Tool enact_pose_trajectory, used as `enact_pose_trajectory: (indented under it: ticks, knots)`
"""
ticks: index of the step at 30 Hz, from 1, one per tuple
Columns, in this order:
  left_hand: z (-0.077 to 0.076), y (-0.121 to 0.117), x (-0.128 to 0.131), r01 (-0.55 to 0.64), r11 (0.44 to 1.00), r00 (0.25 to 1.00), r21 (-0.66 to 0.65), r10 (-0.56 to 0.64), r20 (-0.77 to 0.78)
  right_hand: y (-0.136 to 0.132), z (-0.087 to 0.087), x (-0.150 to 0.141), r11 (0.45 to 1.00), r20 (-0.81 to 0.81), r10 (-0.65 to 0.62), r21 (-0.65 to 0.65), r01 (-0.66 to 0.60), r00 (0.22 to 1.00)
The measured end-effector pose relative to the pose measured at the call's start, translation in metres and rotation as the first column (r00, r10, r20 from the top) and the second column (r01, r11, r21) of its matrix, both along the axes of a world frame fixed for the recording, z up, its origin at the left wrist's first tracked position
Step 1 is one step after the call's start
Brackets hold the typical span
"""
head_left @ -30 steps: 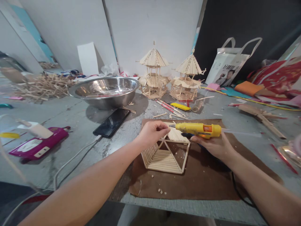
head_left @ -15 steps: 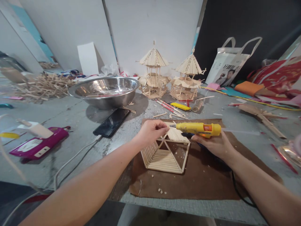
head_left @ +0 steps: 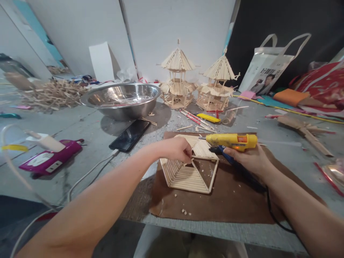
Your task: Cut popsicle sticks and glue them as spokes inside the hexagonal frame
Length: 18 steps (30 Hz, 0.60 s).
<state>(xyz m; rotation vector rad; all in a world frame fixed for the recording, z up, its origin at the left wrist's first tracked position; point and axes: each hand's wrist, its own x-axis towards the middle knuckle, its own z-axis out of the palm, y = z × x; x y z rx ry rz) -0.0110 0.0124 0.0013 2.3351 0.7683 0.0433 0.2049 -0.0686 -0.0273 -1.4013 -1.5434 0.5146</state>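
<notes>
My right hand (head_left: 249, 157) is closed around the handle of a yellow hot glue gun (head_left: 228, 141), whose nozzle points left above the far side of a stick panel. That six-sided panel (head_left: 188, 179) lies flat, made of thin wooden sticks laid in rows within triangular sections; the right-hand section shows bare brown ground. Over its middle, my left hand (head_left: 178, 148) is closed in a pinch with the fingertips pointing down. Whatever those fingers hold is too small or hidden to make out. Beneath the panel is a brown sheet (head_left: 228, 204).
Two stick pavilions (head_left: 178, 79) stand at the back, beside a steel bowl (head_left: 120, 102). A phone (head_left: 130, 136) and a purple power strip (head_left: 51, 157) lie left. A yellow cutter (head_left: 209, 118) lies behind the sheet. Rightward are a white bag (head_left: 268, 71) and brown scraps (head_left: 303, 130).
My left hand has come away from the glue gun's nozzle and moved down toward the panel's middle. The gun stays in my right hand, and the whole view has shifted slightly.
</notes>
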Motion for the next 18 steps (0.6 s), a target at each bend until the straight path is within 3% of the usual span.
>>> enact_pose_trajectory:
  ticks: [4,10,18]
  knots:
    - [0.002,-0.001,0.004,-0.001,1.000,0.999,0.031,0.003,-0.039,0.000,-0.001,0.002,1.000,0.007,0.006,-0.008,-0.006,1.000]
    - [0.008,-0.001,0.013,0.096,0.991,0.984,0.091,-0.081,-0.161,0.002,-0.003,0.006,1.000,0.054,0.023,-0.013,-0.023,0.998]
    - [0.008,0.002,0.018,0.179,0.981,0.966,0.081,-0.160,-0.201,0.001,0.000,0.004,0.999,0.018,0.018,-0.028,-0.017,1.000]
